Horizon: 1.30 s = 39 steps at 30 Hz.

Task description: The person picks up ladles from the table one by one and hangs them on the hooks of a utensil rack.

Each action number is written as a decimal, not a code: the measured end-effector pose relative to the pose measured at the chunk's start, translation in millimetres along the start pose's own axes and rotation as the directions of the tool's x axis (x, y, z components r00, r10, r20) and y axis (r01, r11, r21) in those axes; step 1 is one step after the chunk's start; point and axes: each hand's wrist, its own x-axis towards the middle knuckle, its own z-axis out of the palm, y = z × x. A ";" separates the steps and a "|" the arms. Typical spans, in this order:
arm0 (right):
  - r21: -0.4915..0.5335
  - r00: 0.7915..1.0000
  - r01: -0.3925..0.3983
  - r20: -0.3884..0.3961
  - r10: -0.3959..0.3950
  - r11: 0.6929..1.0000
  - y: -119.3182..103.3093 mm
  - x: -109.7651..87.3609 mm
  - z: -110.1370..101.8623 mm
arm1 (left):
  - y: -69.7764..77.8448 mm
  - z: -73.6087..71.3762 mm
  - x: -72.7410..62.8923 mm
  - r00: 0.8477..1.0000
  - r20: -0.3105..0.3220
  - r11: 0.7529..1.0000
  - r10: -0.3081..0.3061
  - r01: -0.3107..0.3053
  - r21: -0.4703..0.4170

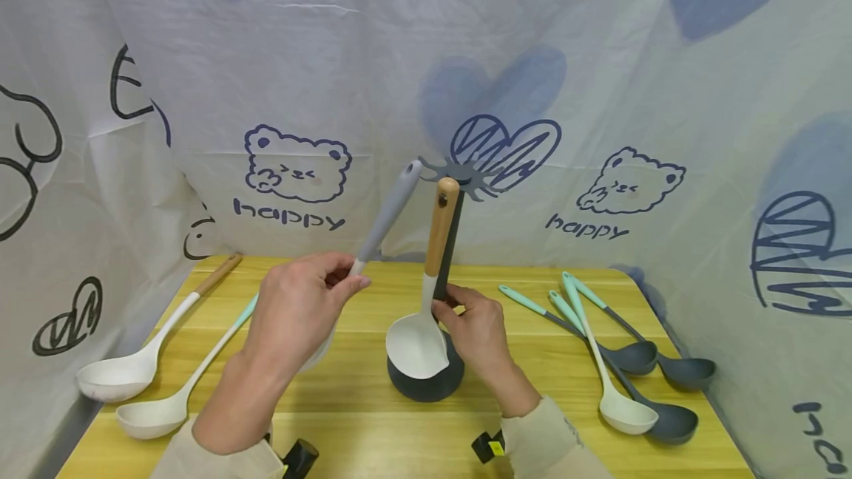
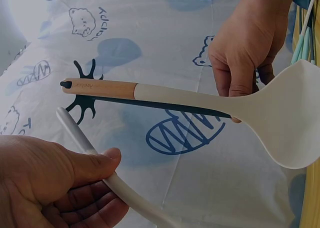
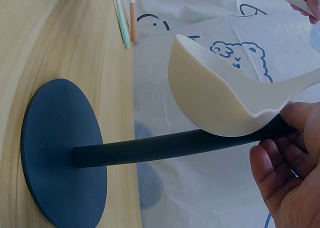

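Observation:
My left hand [image 1: 297, 307] pinches a ladle with a grey handle [image 1: 389, 216] near where the handle meets its pale neck. That ladle slants up to the right, its bowl mostly hidden behind the hand. In the middle stands a dark utensil stand [image 3: 65, 153] with a round base, a post and a pronged top [image 1: 466, 177]. A white ladle with a wooden handle [image 1: 441, 231] hangs upright on it, its bowl [image 1: 418, 346] facing me. My right hand [image 1: 481, 327] grips the stand's post with thumb and fingers, close beside this ladle's neck.
On the left of the wooden table [image 1: 333, 427] lie a white ladle with a wooden handle [image 1: 126, 375] and one with a mint handle [image 1: 156, 416]. Several mint-handled ladles [image 1: 626, 412], dark and white, lie crossed at the right. A printed cloth [image 1: 399, 58] hangs behind.

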 end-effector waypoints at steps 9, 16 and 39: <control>-0.013 1.000 0.012 -0.011 -0.012 1.000 1.1 -0.7 -1.2 | 2.8 2.6 0.5 0.999 0.033 1.000 -0.028 0.028 -0.011; -0.016 1.000 -0.001 -0.007 0.001 1.000 -0.1 -0.3 -2.3 | 3.1 7.8 3.8 0.999 0.047 0.999 -0.027 0.027 -0.019; -0.024 1.000 0.007 -0.012 -0.008 1.000 -0.6 -0.3 -2.0 | -10.1 39.6 18.4 0.995 0.053 0.992 0.082 -0.077 -0.096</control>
